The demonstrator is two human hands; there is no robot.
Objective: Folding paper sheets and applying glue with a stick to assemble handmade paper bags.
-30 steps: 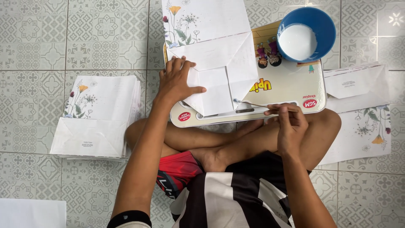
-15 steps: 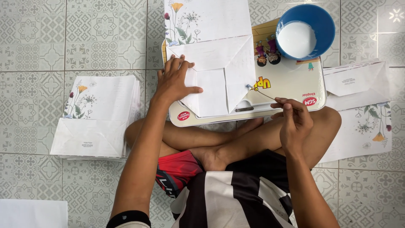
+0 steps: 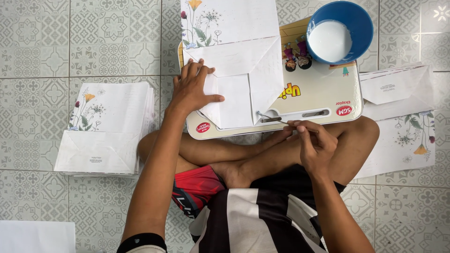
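Note:
My left hand (image 3: 193, 89) lies flat on a white paper bag with a flower print (image 3: 234, 61), pressing down its folded bottom flaps on a cream lap tray (image 3: 323, 93). My right hand (image 3: 311, 143) pinches a thin stick (image 3: 274, 119) whose tip touches the lower right corner of the folded flap. A blue bowl of white glue (image 3: 338, 33) stands at the tray's far right corner.
A stack of finished flowered paper bags (image 3: 108, 129) lies on the tiled floor to the left. More flat bags (image 3: 403, 117) lie to the right of my knee. I sit cross-legged with the tray over my legs. A white sheet (image 3: 35, 236) is at the bottom left.
My right hand moved the stick's tip from the flap's right edge down and left to its lower corner. The left hand stayed pressed on the bag.

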